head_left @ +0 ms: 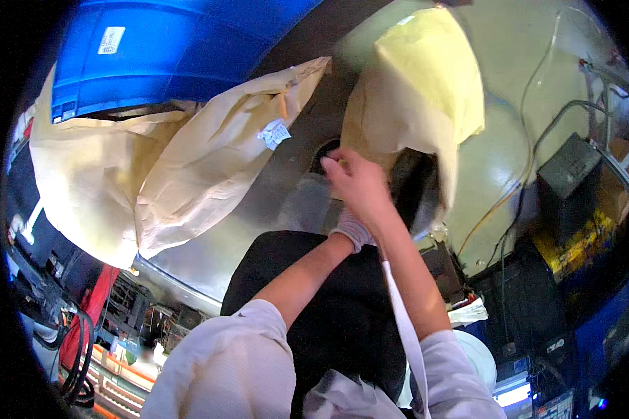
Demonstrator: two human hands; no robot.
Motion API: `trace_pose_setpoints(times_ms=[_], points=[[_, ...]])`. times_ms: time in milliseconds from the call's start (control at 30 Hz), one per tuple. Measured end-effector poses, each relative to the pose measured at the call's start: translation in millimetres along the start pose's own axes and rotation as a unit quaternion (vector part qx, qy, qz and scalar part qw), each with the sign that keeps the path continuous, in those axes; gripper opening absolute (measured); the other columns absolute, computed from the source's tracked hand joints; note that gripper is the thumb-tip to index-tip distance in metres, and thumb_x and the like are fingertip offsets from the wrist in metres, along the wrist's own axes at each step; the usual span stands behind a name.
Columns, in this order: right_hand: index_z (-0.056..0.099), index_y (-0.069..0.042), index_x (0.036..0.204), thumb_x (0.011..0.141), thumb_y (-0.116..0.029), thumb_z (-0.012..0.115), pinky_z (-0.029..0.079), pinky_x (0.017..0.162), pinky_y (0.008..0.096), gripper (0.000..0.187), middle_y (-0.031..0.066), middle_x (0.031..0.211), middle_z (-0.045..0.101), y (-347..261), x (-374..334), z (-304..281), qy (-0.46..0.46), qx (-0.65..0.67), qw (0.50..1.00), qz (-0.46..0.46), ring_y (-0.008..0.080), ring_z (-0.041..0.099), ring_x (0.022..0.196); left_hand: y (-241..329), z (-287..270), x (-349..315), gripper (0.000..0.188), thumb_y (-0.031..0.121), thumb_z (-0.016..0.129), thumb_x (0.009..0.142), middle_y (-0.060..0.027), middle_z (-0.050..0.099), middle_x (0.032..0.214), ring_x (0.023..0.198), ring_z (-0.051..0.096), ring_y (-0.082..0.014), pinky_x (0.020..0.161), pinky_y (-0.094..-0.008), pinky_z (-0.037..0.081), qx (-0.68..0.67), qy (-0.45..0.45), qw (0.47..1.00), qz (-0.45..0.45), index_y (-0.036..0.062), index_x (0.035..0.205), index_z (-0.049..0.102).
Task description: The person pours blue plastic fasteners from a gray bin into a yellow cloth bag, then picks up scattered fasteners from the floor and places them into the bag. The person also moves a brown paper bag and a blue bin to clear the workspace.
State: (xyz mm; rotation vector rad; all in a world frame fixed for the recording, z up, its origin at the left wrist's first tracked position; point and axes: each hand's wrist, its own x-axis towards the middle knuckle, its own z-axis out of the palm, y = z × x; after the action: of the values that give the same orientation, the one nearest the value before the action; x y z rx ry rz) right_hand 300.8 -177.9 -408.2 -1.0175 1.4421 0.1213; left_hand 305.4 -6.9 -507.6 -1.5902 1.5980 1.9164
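My right hand is bare and curled, with thumb and fingers drawn together. What it pinches, if anything, I cannot make out. Just beyond its fingertips is a dark rounded patch on the metal surface. Below it, my left hand wears a pale knit glove; only the cuff and part of the glove show, and the right hand and wrist hide its fingers. A white strap runs along my right forearm. A tan and yellow paper bag stands close beyond my right hand.
To the left, large tan paper sheets or bags hang below a blue plastic bin. A grey metal surface lies under them. At right are loose cables and a dark box. Something black lies beneath my forearms.
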Motion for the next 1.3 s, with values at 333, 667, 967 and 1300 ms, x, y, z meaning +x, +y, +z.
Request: trace_pose_setpoints(times_ms=[333,667,967,1300], points=[[0.045,0.000,0.113,0.086,-0.023,0.053,0.050,0.059,0.0405,0.036,0.0189,0.082,0.060,156.3,289.0,189.6,0.111,-0.253,0.960,-0.036,0.0298,0.062,0.068,-14.3,42.6,-7.9,0.065,0.033,0.054,0.078,-0.0199,0.032,0.131,0.122,0.031,-0.0336,0.100,-0.0444,0.026,-0.162,0.071,0.979,-0.104,0.0078,0.132,0.027],[0.058,-0.001,0.098,0.076,-0.028,0.062,0.048,0.071,0.0433,0.035,0.0182,0.084,0.063,157.3,254.9,128.6,0.175,-0.002,0.982,0.065,0.0340,0.061,0.076,9.0,62.6,-11.5,0.052,0.020,0.055,0.077,-0.0192,0.044,0.122,0.113,0.042,-0.0327,0.094,-0.0402,0.034,-0.204,0.121,0.966,-0.099,0.0061,0.124,0.039],[0.053,-0.007,0.087,0.077,-0.014,0.061,0.048,0.051,0.0330,0.014,0.0109,0.067,0.058,80.6,-66.7,-15.2,0.263,-0.074,0.936,-0.224,0.0257,0.060,0.056,-42.3,28.2,0.1,0.042,0.009,0.055,0.076,-0.0186,0.055,0.113,0.106,0.052,-0.0319,0.090,-0.0364,0.042,-0.366,0.319,0.871,-0.079,0.0045,0.118,0.050],[0.053,-0.003,0.104,0.072,-0.010,0.054,0.040,0.092,0.0453,0.032,0.0212,0.111,0.054,113.7,-160.7,-135.6,0.238,-0.312,0.847,-0.359,0.0314,0.048,0.114,84.4,-62.8,-52.2,0.052,0.019,0.065,0.076,-0.0170,0.057,0.111,0.102,0.054,-0.0248,0.090,-0.0317,0.041,-0.192,0.306,0.929,0.082,-0.0033,0.118,0.046]])
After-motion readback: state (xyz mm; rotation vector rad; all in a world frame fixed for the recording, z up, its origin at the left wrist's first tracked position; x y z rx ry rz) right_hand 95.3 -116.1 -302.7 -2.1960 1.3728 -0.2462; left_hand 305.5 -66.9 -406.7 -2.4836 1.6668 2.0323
